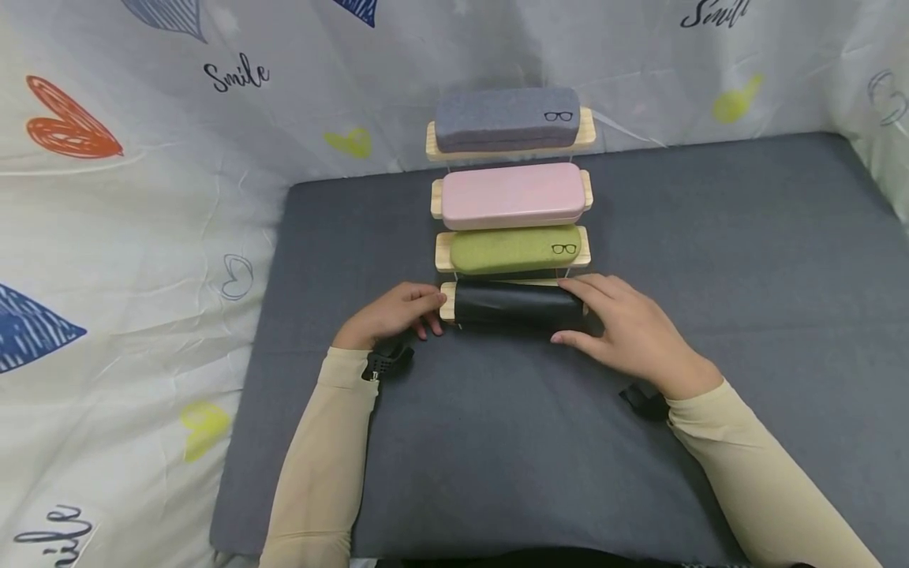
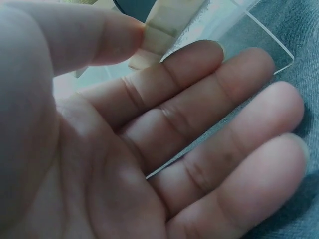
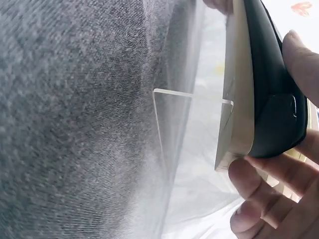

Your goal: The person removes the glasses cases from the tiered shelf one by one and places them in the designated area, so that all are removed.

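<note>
A black glasses case (image 1: 518,305) lies on the front wooden slat (image 1: 447,302) of a tiered stand with clear panels. My left hand (image 1: 398,314) is at the slat's left end, its thumb and index finger pinching the wood (image 2: 162,30); the other fingers are extended below. Around the right end of the black case, my right hand (image 1: 628,331) is spread, thumb in front and fingers behind. In the right wrist view, fingertips (image 3: 244,174) rest at the slat's corner, and the thumb (image 3: 301,62) overlaps the case's upper edge.
Behind stand three more slats holding a green glasses case (image 1: 511,251), a pink case (image 1: 511,195) and a grey case (image 1: 497,122). A dark grey cloth (image 1: 497,442) covers the table. White printed fabric (image 1: 284,118) hangs behind and at the left.
</note>
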The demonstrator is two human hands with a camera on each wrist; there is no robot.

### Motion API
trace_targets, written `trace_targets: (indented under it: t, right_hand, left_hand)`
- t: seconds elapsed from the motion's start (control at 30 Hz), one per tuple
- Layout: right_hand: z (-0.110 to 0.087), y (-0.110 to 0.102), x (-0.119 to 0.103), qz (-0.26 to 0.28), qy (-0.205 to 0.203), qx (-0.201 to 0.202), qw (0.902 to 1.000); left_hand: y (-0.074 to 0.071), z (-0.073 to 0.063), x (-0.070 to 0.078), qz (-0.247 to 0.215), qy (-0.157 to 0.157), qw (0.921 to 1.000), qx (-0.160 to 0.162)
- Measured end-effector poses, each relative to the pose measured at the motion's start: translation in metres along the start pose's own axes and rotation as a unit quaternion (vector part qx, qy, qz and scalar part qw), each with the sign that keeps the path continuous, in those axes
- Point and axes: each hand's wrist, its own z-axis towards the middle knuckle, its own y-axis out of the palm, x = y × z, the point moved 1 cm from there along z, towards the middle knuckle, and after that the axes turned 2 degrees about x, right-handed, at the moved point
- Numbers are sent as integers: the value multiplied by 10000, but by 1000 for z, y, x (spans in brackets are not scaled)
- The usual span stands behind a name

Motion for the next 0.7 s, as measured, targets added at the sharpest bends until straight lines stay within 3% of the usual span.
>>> trace_targets:
  t: [0.33,0.7]
  right_hand:
    - [-3,1,1,849,186,84,9962]
    - [-10,-1,5,1088,331,305,9930]
  left_hand:
    - [0,-1,0,-48,138,9999,76]
    - [2,0,1,-24,158,9998,127]
